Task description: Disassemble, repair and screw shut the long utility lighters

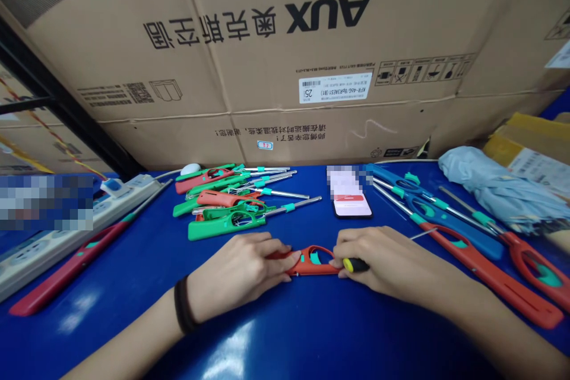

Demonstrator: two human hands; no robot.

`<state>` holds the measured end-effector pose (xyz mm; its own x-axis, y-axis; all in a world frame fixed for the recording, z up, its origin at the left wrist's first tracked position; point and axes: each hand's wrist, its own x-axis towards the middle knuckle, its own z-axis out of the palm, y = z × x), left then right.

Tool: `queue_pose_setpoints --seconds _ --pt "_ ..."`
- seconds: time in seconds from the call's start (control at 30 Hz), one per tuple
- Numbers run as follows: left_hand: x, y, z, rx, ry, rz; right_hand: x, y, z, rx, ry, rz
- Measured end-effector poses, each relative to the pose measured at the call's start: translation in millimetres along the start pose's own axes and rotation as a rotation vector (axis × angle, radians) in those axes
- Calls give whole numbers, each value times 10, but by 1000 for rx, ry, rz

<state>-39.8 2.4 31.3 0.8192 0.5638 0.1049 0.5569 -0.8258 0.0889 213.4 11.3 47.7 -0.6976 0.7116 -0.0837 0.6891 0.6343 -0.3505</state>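
Note:
An orange-red long-neck lighter body with a teal trigger lies low over the blue table between my hands. My left hand is closed on its left end, thumb on top and fingers along the side. My right hand pinches its right end. In that same hand is a screwdriver, its yellow and black handle end poking out toward the lighter. The thin metal shaft shows behind the hand, pointing right. The ends of the lighter body are hidden under my fingers.
Several green and orange lighters are heaped at back left. A phone lies at the back. Blue and red lighters lie right, by a light-blue cloth bundle. A dark red lighter and power strip are left. A cardboard box stands behind.

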Motion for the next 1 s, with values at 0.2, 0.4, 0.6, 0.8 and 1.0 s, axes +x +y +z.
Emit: queue_pose_setpoints --seconds 0.2,0.4,0.6,0.8,1.0 --pt "-111 72 204 85 159 -45 -7 -33 22 -53 -2 44" --pt "-152 -72 98 -207 134 -92 -26 63 67 3 57 43" --pt "-197 -176 -6 -352 161 -123 -20 63 39 47 77 55" --pt "-180 -176 46 -373 167 -104 -46 86 27 50 99 55" --pt "-212 -195 -25 -384 63 -111 -45 114 50 34 66 54"
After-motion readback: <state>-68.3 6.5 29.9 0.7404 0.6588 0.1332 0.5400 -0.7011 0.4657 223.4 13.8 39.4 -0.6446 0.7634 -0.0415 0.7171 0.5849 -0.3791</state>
